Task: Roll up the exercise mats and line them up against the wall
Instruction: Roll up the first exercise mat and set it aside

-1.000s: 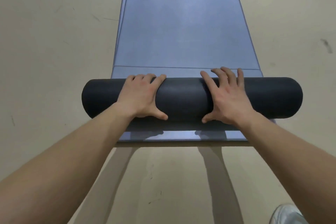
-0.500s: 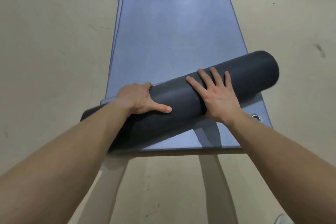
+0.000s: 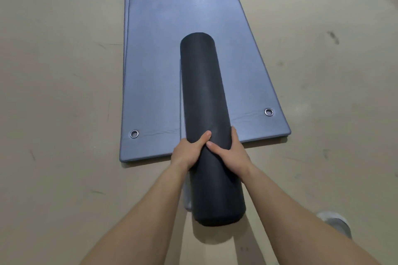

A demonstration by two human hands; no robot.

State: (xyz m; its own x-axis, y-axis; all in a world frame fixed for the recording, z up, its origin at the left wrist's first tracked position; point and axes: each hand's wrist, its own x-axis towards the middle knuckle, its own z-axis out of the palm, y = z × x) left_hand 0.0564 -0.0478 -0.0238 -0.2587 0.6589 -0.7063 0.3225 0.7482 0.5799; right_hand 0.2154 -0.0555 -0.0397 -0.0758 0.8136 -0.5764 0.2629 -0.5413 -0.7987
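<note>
Slippage is what we worry about most here. Our left hand (image 3: 187,154) and right hand (image 3: 230,153) both wrap the rolled mat (image 3: 204,92) near its middle, thumbs on top and almost touching, fingers curled under it out of sight. The roll points straight away from us. Its far half lies over the flat mat (image 3: 168,38), which is spread unrolled on the floor (image 3: 60,92), and its near end hangs above bare floor with a shadow beneath. We cannot tell whether the far end rests on the flat mat.

With both hands bunched at one spot, we judge the long roll could seesaw, dipping at either end and twisting out of our hold. A pale strip (image 3: 186,198) shows along its lower left side. If that is the loose outer edge, nothing binds it, and the roll may spring open as we lift it.

No wall is in view, so we must turn to reach one. Our shoe (image 3: 333,222) stands near the roll's close end, and a swing could catch it, or we could trip on the flat mat's edge.
</note>
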